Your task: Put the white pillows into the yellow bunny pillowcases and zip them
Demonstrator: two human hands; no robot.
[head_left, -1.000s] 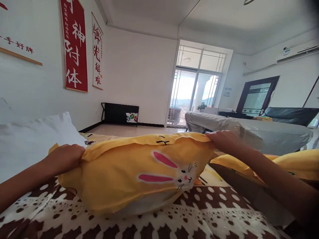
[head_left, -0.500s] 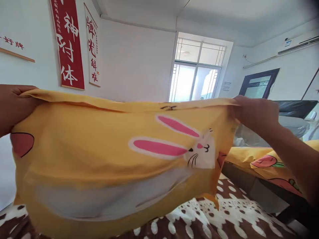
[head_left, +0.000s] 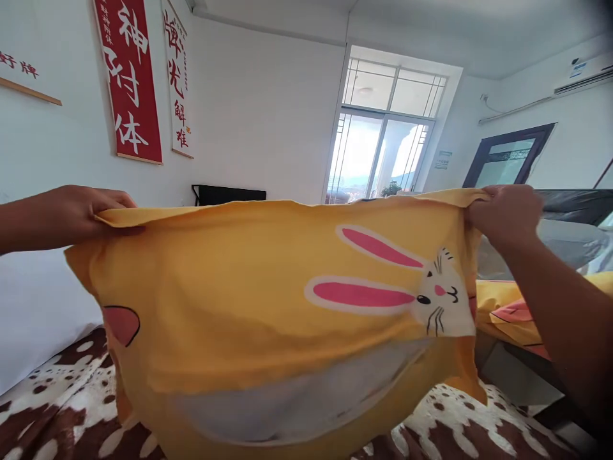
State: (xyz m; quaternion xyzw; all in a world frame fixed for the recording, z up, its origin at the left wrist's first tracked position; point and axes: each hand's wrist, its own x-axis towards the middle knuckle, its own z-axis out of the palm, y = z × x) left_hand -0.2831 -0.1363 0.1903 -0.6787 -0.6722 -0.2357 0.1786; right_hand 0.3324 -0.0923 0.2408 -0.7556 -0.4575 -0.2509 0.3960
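A yellow pillowcase [head_left: 230, 287] with a printed rabbit hangs stretched between my two hands, its top edge almost level. My left hand [head_left: 103, 214] pinches the upper left corner, fingers closed on the cloth. At the upper right corner, my right hand [head_left: 507, 214] grips the fabric in a closed fist. Below the hands the cloth sags in a curve, with a grey-white patch across its lower part. Its lower edge runs out of view over a brown and white spotted blanket [head_left: 460, 428].
More yellow cloth with carrot prints [head_left: 502, 300] lies to the right on a dark-edged piece of furniture. A smooth white surface [head_left: 43, 313] stands at the left. Farther off are a black object [head_left: 232, 195], red and white wall scrolls [head_left: 129, 83] and a window [head_left: 383, 128].
The pillowcase and both hands have shifted right in view, the left hand more and slightly lower. The left hand now shows fully, and the background has shifted a little with the head.
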